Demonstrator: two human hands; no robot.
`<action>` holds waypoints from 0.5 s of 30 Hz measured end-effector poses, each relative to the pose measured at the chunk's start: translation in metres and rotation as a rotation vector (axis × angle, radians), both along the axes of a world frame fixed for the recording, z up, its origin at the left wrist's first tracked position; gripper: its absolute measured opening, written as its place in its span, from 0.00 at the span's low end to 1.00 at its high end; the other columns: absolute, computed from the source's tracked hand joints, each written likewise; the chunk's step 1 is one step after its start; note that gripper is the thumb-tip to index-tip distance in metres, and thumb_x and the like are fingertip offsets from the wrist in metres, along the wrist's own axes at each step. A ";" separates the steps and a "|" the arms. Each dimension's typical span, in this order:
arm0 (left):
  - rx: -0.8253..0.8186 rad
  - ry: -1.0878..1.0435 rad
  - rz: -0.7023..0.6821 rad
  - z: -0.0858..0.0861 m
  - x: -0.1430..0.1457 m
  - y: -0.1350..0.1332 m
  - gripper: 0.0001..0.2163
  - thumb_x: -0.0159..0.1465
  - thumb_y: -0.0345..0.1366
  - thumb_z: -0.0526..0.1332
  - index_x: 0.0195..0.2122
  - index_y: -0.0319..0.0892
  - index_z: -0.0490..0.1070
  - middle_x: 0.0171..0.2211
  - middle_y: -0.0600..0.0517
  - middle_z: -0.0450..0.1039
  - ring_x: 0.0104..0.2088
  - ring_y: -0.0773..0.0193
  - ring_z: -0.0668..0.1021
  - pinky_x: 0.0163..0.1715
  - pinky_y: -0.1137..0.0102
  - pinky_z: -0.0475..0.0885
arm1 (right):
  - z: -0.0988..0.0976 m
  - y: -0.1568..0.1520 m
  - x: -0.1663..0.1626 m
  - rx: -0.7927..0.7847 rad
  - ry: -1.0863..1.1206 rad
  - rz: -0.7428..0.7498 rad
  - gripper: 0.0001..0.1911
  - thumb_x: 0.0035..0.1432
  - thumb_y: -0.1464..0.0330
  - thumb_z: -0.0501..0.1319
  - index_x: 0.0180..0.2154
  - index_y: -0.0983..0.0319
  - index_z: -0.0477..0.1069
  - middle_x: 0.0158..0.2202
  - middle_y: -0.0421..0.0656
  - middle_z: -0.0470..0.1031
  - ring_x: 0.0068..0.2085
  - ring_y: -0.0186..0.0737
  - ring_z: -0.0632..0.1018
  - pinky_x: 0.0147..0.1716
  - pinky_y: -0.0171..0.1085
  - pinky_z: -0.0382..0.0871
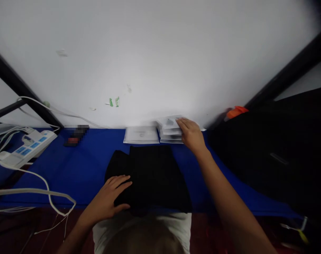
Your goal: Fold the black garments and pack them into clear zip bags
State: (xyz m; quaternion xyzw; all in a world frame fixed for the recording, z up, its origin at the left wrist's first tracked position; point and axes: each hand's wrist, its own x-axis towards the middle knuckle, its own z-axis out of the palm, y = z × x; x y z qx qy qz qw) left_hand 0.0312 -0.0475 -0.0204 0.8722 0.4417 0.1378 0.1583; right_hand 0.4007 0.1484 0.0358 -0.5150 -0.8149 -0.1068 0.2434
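A folded black cloth item (155, 176), perhaps a garment, lies on the blue-covered table in front of me. My left hand (114, 194) rests on its left side with the fingers spread. At the back, against the white wall, my right hand (191, 134) reaches to a stack of flat, clear plastic packets (171, 132). Its fingertips are pressed together on the right edge of the top packet; the thumb is hidden. Just left of that stack lies another flat plastic packet (141, 135).
A white power strip (30, 148) with several cables sits at the left. Near it lies a dark object with a red patch (75, 135), partly pixelated. A large black cloth mass (266, 151) covers the right side, with an orange piece (236, 112) behind it.
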 end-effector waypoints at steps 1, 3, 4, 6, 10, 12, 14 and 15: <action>-0.031 0.016 -0.017 -0.001 -0.003 0.000 0.35 0.58 0.46 0.68 0.65 0.50 0.57 0.65 0.45 0.60 0.64 0.48 0.64 0.60 0.47 0.62 | -0.009 0.011 0.004 -0.085 -0.042 0.005 0.34 0.53 0.82 0.51 0.62 0.68 0.61 0.63 0.55 0.64 0.64 0.54 0.63 0.62 0.55 0.58; -0.077 0.036 -0.050 -0.001 -0.006 0.001 0.41 0.55 0.45 0.71 0.67 0.51 0.52 0.67 0.44 0.56 0.66 0.47 0.61 0.62 0.45 0.58 | -0.028 0.025 0.009 -0.162 -0.073 0.013 0.32 0.52 0.81 0.52 0.61 0.72 0.63 0.62 0.59 0.65 0.63 0.54 0.66 0.61 0.53 0.60; -0.092 0.042 -0.065 0.001 -0.006 0.001 0.43 0.54 0.44 0.71 0.68 0.51 0.51 0.68 0.44 0.54 0.66 0.47 0.60 0.62 0.45 0.57 | -0.035 0.030 0.010 -0.181 -0.078 0.017 0.32 0.52 0.80 0.52 0.60 0.72 0.63 0.62 0.59 0.64 0.62 0.54 0.66 0.61 0.52 0.61; -0.103 0.044 -0.086 0.004 -0.007 0.000 0.44 0.53 0.39 0.71 0.68 0.51 0.49 0.68 0.43 0.53 0.67 0.47 0.59 0.62 0.44 0.57 | -0.044 0.033 0.013 -0.193 -0.080 0.022 0.31 0.54 0.77 0.54 0.61 0.73 0.61 0.63 0.60 0.62 0.63 0.55 0.65 0.62 0.52 0.60; -0.053 -0.027 -0.077 0.011 -0.009 -0.003 0.31 0.57 0.32 0.66 0.61 0.49 0.62 0.66 0.44 0.58 0.65 0.50 0.63 0.61 0.48 0.61 | -0.038 0.013 0.010 -0.169 -0.043 0.040 0.33 0.58 0.71 0.56 0.64 0.72 0.56 0.67 0.61 0.54 0.67 0.59 0.56 0.63 0.57 0.56; 0.002 -0.096 -0.030 0.013 -0.010 -0.005 0.17 0.60 0.30 0.62 0.51 0.47 0.71 0.61 0.45 0.66 0.62 0.53 0.67 0.58 0.53 0.66 | -0.033 -0.013 0.000 -0.142 0.024 0.072 0.32 0.61 0.68 0.55 0.65 0.67 0.54 0.68 0.57 0.53 0.68 0.57 0.54 0.63 0.58 0.55; 0.063 -0.167 0.018 0.014 -0.012 -0.006 0.07 0.63 0.30 0.59 0.42 0.46 0.73 0.54 0.46 0.74 0.57 0.56 0.72 0.55 0.57 0.70 | -0.029 -0.051 -0.014 -0.192 0.098 0.159 0.30 0.64 0.65 0.55 0.65 0.62 0.54 0.66 0.55 0.58 0.66 0.55 0.60 0.61 0.58 0.59; 0.087 -0.202 0.038 0.014 -0.012 -0.006 0.06 0.65 0.31 0.58 0.40 0.45 0.72 0.50 0.47 0.76 0.54 0.57 0.75 0.52 0.59 0.72 | -0.028 -0.073 -0.022 -0.264 0.124 0.234 0.29 0.65 0.64 0.55 0.65 0.60 0.55 0.64 0.54 0.62 0.64 0.52 0.64 0.60 0.56 0.62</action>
